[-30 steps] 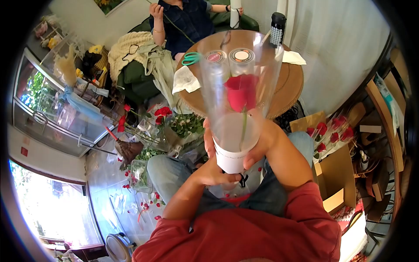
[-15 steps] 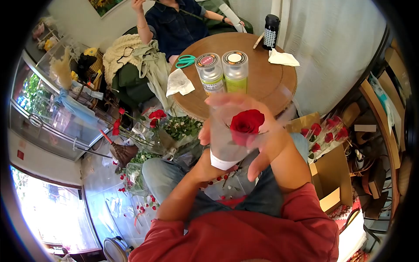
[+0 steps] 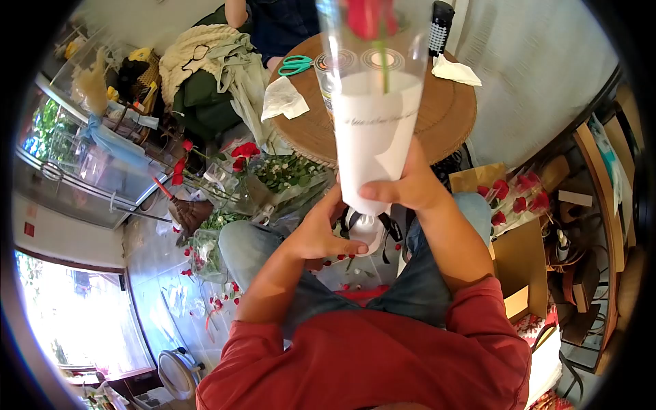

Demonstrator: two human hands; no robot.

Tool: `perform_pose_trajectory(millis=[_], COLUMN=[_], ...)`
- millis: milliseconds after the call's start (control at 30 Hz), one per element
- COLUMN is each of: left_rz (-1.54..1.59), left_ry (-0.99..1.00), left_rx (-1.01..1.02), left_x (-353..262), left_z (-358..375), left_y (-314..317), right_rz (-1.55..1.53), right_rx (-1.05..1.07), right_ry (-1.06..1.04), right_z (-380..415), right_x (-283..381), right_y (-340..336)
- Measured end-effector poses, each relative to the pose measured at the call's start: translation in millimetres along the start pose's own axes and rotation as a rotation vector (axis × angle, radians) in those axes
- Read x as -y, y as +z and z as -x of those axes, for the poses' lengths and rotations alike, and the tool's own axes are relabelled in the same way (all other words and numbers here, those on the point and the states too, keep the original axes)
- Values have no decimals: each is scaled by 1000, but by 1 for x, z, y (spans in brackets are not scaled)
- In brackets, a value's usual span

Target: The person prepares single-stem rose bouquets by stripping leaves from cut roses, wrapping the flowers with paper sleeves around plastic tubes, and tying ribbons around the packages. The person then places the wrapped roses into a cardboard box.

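Note:
A single red rose [image 3: 370,17] stands in a tall clear sleeve whose lower part is white [image 3: 374,130], with a line of dark script on it. My right hand [image 3: 408,186] is closed round the lower right side of this wrapper, thumb across its front. Beneath the wrapper is a clear and silvery base with a black ribbon [image 3: 390,225]. My left hand [image 3: 328,229] wraps the left side of that base, its thumb pointing right; its other fingers are partly hidden. Behind the wrapper, two cans are mostly covered on the round table [image 3: 447,130].
Teal scissors [image 3: 295,65], a crumpled tissue [image 3: 284,99], another tissue [image 3: 456,70] and a black bottle [image 3: 441,29] are on the table. A person in dark blue [image 3: 283,27] sits behind it. Wrapped roses [image 3: 519,198], a cardboard box [image 3: 523,263] and greenery [image 3: 287,172] lie around.
The wrapped rose has risen and now stands upright, showing its white lower part. My right hand has closed on it, and the base with black ribbon has come into view.

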State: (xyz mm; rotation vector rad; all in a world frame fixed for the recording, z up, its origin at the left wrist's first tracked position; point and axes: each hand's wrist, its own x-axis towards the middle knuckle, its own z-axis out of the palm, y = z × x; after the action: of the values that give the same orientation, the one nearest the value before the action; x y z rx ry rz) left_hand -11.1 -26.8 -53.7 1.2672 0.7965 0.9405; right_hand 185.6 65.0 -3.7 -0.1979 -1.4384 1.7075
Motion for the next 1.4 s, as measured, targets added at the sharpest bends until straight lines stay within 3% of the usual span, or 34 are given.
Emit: perform_pose_trajectory(millis=[167,233,267,433,500,567,667,700,767,833,900,967,1033,1167,1267,1400], left_rz=[54,-213,-166,-115,33,87,299,297,462,488,868,910,853,950,920,909], left_ry=[42,-77,-67,-22,-132,-117,74,73,3,21,117,134,142,129,54,154], left_rx=[-145,-227,-251,-284,-158,-142,-272,-266,-454,-463,-479,-414,-278,-251,-183,-164], left_x=[42,57,58,48,43,44,62,69,78,81,79,72,66,53,61,68], left_z=[12,15,15,12,16,19,18,20,26,32,34,35,36,38,43,47], left_y=[17,20,23,27,21,20,23,25,34,45,52,52,54,62,56,60], right_rz=[-134,-133,-134,-65,-157,-115,-24,1,28,39,44,52,-153,-258,-144,-203], right_rx=[-94,-135,-178,-107,75,37,-38,-97,-158,-219,-225,-223,-161,-95,-158,-96], right_ry=[-162,-189,-217,-276,-135,-134,-128,-153,-181,-222,-224,-221,-223,-232,-194,-278], right_z=[-5,-7,-8,-7,-6,-6,-6,-7,-7,-7,-6,-7,-7,-7,-6,-5], right_x=[18,27,30,25,24,21,20,24,26,24,23,22,23,20,30,37], right_y=[-6,-1,2,8,6,6,7,9,10,9,8,6,2,-2,2,-7])
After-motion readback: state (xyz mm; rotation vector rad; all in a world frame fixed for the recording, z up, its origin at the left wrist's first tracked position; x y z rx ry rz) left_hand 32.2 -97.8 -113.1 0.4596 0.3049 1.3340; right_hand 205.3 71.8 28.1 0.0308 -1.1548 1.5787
